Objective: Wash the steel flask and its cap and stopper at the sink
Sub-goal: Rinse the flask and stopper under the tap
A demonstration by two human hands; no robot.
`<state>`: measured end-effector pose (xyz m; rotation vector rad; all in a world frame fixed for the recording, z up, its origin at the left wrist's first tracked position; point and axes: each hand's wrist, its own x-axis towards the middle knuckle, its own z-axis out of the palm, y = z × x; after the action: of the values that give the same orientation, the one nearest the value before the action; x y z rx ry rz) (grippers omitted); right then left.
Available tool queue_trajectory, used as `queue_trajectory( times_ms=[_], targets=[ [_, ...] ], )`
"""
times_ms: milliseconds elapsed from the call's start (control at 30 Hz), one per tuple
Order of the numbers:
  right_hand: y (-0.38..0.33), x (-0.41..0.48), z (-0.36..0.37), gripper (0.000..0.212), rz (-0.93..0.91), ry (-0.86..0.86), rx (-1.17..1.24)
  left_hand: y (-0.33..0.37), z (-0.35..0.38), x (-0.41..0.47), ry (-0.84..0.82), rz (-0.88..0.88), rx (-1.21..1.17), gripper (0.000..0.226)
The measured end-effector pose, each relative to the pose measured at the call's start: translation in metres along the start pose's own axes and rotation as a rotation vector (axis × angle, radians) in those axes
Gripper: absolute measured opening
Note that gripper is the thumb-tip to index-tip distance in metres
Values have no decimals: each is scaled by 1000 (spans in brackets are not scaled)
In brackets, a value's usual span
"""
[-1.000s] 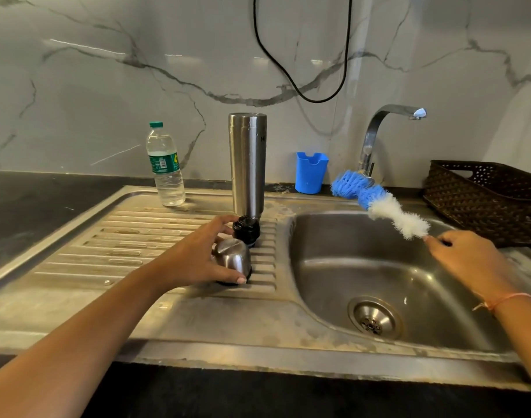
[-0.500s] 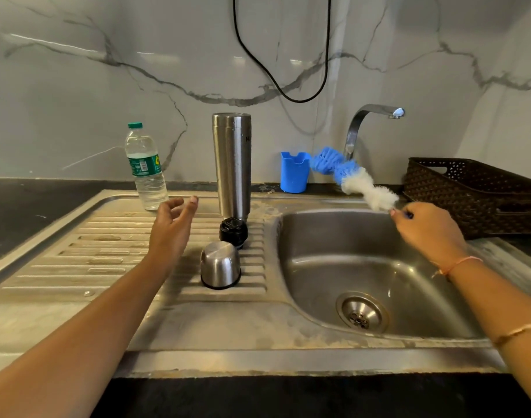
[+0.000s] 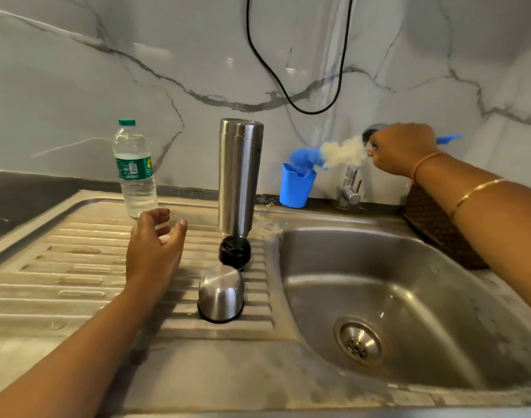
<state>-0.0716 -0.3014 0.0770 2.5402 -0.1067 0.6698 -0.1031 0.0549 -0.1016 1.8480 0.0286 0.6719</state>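
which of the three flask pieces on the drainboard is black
The stopper is the black one. It sits between the steel flask behind it and the steel cap in front, and both of those are bare shiny metal.

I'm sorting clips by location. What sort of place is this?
Most likely a home kitchen. There is a steel sink with a ribbed drainboard, a tap against a marble-look wall, and a bottle brush held over the basin.

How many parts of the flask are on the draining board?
3: the steel flask at the back, the black stopper before it, the steel cap nearest the camera.
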Motion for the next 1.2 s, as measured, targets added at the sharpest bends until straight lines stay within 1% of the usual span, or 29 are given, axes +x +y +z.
queue_trajectory(
  times_ms=[67, 133, 233, 333, 467, 567, 767, 900, 967, 1033, 1100, 1200],
  targets=[
    [-8, 18, -7, 25, -92, -9, -212, -1, 0, 0, 7, 5, 2, 31],
    [-16, 34, -12, 23, -96, -2, -386, -2, 1, 0, 8, 8, 12, 31],
    [-29, 57, -17, 22, -58, 45, -507, -3, 3, -1, 7, 20, 20, 30],
    [-41, 76, -15, 25, -61, 48, -552, -3, 4, -2, 9, 42, 25, 27],
    [-57, 94, -2, 26, -77, 18, -539, -5, 7, -1, 14, 63, 26, 23],
    [-63, 105, 11, 25, -126, -1, -539, -5, 8, -1, 6, 72, 18, 21],
    [-56, 115, 31, 24, -212, 57, -502, -9, 12, 0, -35, 82, 17, 21],
    [-55, 114, 35, 27, -284, 84, -419, -10, 13, 2, -24, 76, 20, 21],
    [-57, 115, 38, 26, -313, 162, -372, -10, 13, 2, -20, 72, 24, 21],
    [-59, 115, 40, 19, -337, 295, -309, -10, 12, 2, -18, 77, 37, 21],
    [-59, 114, 39, 15, -316, 401, -256, -10, 11, 3, -10, 81, 32, 21],
    [-58, 108, 36, 16, -293, 527, -151, -11, 10, 6, 3, 80, 26, 21]
  ],
)
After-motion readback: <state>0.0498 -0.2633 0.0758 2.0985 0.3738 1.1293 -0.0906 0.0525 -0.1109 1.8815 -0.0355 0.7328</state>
